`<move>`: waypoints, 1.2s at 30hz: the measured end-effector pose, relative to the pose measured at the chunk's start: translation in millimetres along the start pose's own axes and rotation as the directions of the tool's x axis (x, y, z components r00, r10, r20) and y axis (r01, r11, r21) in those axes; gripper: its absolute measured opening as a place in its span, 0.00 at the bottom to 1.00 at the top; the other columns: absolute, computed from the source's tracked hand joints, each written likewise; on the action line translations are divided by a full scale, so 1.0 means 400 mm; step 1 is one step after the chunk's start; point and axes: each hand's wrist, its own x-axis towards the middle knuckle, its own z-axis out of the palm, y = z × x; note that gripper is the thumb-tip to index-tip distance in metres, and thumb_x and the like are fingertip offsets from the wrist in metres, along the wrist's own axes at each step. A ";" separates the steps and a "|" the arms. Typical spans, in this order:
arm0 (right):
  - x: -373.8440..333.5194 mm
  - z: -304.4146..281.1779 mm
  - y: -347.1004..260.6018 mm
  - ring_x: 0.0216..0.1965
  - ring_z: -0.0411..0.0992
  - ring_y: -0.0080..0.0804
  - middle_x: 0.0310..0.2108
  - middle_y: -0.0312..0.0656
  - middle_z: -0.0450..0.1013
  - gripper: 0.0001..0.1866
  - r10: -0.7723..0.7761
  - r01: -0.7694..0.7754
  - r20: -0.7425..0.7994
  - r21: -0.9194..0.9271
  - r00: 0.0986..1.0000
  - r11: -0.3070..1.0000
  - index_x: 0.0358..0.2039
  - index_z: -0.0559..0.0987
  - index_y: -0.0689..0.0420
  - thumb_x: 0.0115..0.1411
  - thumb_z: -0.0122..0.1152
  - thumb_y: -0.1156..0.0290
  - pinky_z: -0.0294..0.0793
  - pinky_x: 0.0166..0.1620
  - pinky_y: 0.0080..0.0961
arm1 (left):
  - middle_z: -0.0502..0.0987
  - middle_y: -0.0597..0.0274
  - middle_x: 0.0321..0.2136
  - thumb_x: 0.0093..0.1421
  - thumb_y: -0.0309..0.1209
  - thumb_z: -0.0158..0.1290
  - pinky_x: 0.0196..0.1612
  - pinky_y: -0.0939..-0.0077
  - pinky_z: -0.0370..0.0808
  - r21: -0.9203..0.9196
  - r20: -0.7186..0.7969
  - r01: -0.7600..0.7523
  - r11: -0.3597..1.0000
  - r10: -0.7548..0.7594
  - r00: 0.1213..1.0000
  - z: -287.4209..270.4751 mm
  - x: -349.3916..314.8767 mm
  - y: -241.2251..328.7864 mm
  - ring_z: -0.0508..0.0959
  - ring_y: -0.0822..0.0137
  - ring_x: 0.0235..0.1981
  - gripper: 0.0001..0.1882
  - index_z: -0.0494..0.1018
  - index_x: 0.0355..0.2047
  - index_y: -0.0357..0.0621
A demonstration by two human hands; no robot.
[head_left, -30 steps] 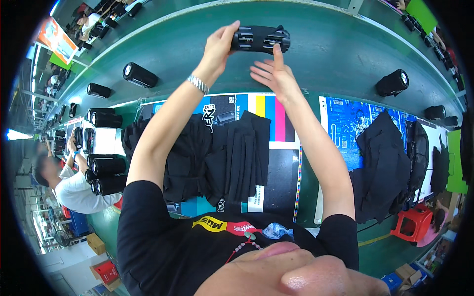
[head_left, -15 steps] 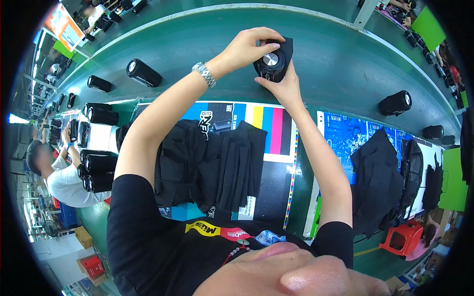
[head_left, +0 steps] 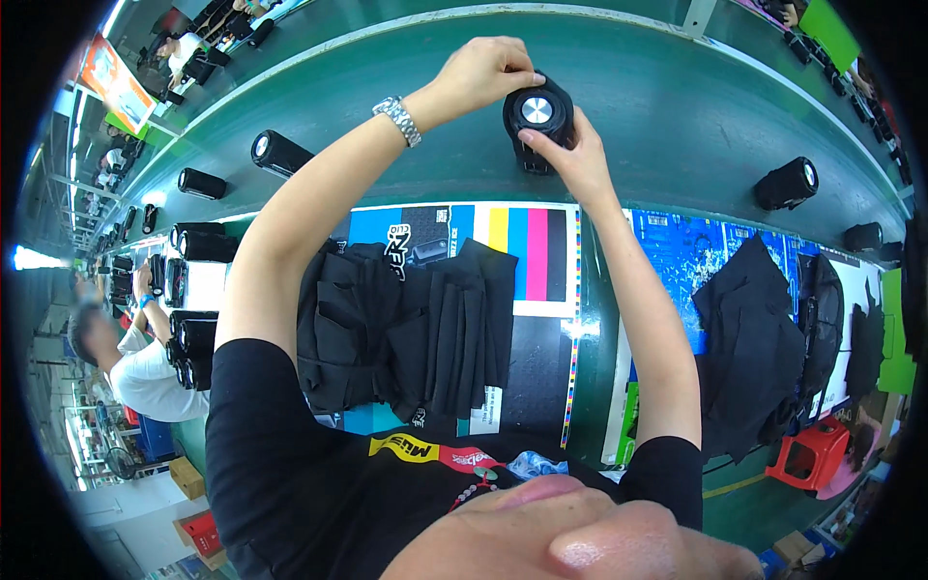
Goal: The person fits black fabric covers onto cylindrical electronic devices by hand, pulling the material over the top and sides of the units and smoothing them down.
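A black cylindrical speaker [head_left: 537,111] with a round silver disc on its end stands over the green belt, its disc facing up. Black cloth seems to lie around its sides, though cloth and speaker are hard to tell apart. My right hand [head_left: 580,159] grips its right and near side, thumb along the near rim. At the far left rim my left hand [head_left: 488,70] is closed, thumb and fingers pinching the cloth edge. Nearer to me lies a stack of folded black cloth pieces [head_left: 387,333] on a printed board [head_left: 541,362].
More black speakers lie on the belt [head_left: 667,116]: one [head_left: 280,153] to the left, another [head_left: 785,184] to the right. A second black cloth pile [head_left: 749,338] rests on a blue printed sheet [head_left: 667,275]. A person in white [head_left: 155,382] works at left; a red stool [head_left: 810,454] stands at lower right.
The cloth corner that stuck out beyond the speaker no longer stands up. My left hand has shifted up and left to the far rim; my right hand has moved slightly right.
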 end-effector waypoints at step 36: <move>0.112 -0.134 0.154 0.28 0.73 0.23 0.29 0.37 0.75 0.14 0.437 -0.267 -0.215 0.539 0.873 0.799 0.31 0.80 0.64 0.59 0.59 0.63 0.71 0.34 0.19 | 0.77 0.63 0.24 0.67 0.50 0.32 0.34 0.79 0.69 -0.982 -0.145 -0.011 0.188 -0.718 0.680 0.392 -0.001 0.123 0.73 0.73 0.26 0.32 0.76 0.29 0.35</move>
